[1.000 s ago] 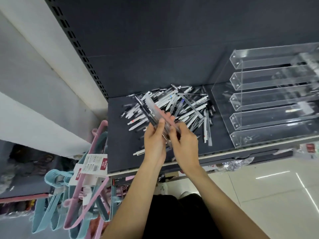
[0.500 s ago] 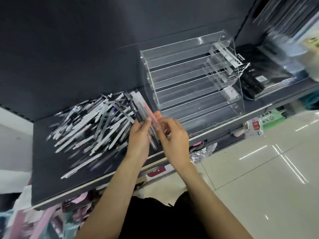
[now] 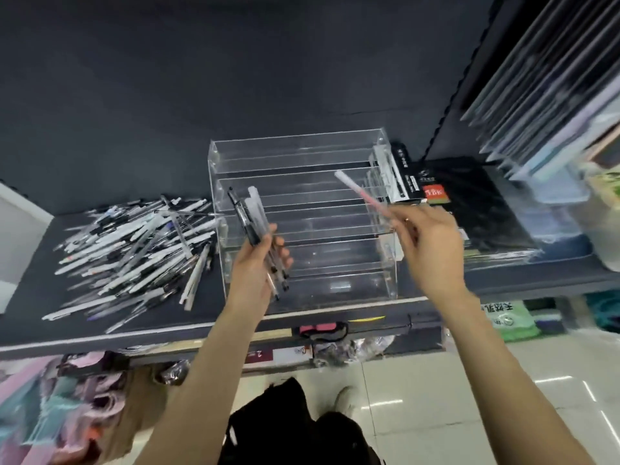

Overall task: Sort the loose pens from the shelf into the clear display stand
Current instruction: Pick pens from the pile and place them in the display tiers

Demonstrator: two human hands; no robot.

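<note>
– Hands split since half a sec ago? They were together at the shelf [image 3: 100, 317] front edge.
– Yep. Right hand [image 3: 427, 250] pinches one pink pen [image 3: 364, 193] over the display stand [image 3: 302, 223], prob. to drop it in a slot. Left hand [image 3: 258, 266] grips the spare bundle [image 3: 255, 223], ready to feed.
– Loose pile [image 3: 134, 250]?
– Shelf's left end, beside stand.

I have only one view, from the camera on the person's head. It looks forward and steeply down, near the dark shelf [image 3: 141, 325]. The clear display stand [image 3: 302, 182] is in the centre, the floor [image 3: 419, 380] below. The wide lens bends the edges.
</note>
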